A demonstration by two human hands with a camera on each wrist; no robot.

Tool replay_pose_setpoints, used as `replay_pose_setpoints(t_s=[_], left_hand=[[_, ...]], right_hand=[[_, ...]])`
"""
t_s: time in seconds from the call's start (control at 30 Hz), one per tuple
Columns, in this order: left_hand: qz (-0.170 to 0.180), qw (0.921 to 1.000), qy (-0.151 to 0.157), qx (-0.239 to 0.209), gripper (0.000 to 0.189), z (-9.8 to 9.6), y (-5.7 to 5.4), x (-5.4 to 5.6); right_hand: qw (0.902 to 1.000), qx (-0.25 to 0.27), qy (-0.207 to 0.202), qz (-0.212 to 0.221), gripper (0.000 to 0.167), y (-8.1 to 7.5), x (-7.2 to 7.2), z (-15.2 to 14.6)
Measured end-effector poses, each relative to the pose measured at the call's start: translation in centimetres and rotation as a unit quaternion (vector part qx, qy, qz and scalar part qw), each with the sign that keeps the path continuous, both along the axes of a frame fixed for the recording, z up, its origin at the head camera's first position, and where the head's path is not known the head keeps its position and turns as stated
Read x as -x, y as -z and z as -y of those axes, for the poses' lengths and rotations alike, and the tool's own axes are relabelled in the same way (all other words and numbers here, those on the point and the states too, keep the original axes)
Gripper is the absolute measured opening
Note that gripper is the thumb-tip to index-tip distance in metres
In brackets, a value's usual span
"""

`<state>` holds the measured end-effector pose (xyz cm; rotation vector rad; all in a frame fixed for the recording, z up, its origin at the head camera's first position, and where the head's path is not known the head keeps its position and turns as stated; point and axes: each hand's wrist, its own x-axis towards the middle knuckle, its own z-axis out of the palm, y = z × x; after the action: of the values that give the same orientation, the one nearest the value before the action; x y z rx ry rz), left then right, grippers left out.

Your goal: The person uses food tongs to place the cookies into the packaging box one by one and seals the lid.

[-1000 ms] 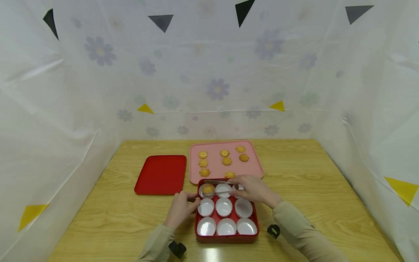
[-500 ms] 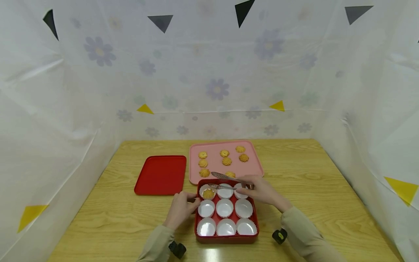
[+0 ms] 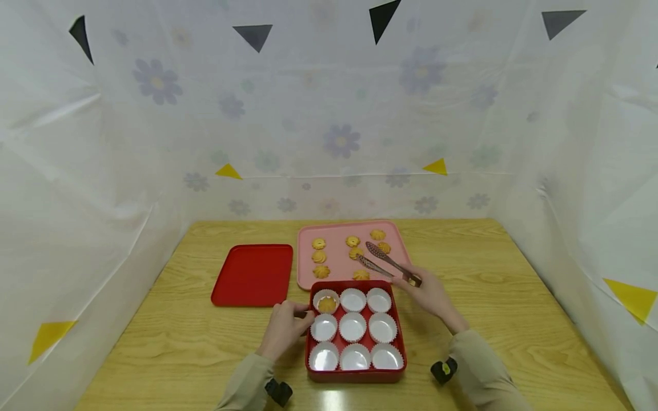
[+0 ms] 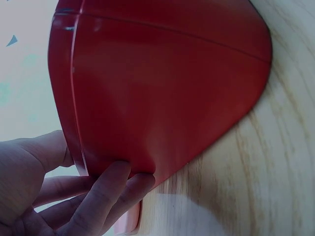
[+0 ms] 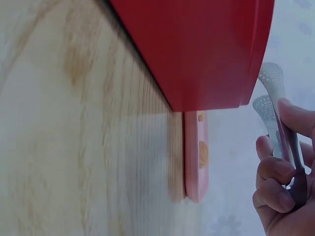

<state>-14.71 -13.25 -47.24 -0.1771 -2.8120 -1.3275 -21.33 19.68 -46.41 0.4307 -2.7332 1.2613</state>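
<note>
My right hand [image 3: 428,291] holds metal tongs [image 3: 393,264], their perforated tips spread over the pink tray near two cookies. Nothing sits between the tips. In the right wrist view the fingers and thumb wrap the tongs [image 5: 275,93]. A red box [image 3: 357,375] lined with white paper cups [image 3: 352,327] stands in front of me. One piped cookie [image 3: 327,305] lies in its far-left cup; the other cups hold nothing. My left hand [image 3: 285,328] grips the box's left side. In the left wrist view its fingers lie against the red wall [image 4: 147,98], thumb by the rim.
Behind the box lies a pink tray [image 3: 334,231] with several cookies [image 3: 319,257] spread out on it. To its left is a flat red lid or tray [image 3: 253,275] on the wooden table [image 3: 478,268]. A white patterned sheet [image 3: 288,114] encloses the back and sides.
The tongs opened and left the cookie in the far-left cup. My right hand carried them up and to the right, over the pink tray. My left hand stayed on the box.
</note>
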Motion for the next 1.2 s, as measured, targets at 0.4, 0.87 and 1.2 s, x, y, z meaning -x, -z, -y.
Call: replay_pose_setpoints(t_s=[0.4,0.87,1.2], left_hand=[[0.0,1.0,0.0,0.002,0.027,0.0,0.0,0.0],[0.008,0.9999,-0.004,0.005,0.028,0.0,0.1,0.1],[0.007,0.9999,-0.007,0.01,0.028,0.0,0.1,0.0]], right_hand=[[0.9934,-0.082,0.079,-0.014,0.048,0.7,1.6,-1.3],[0.9908,-0.12,0.059,0.017,0.032,0.7,4.1,-2.1],[0.9886,-0.123,0.06,0.063,0.036,0.7,5.3,-2.2]])
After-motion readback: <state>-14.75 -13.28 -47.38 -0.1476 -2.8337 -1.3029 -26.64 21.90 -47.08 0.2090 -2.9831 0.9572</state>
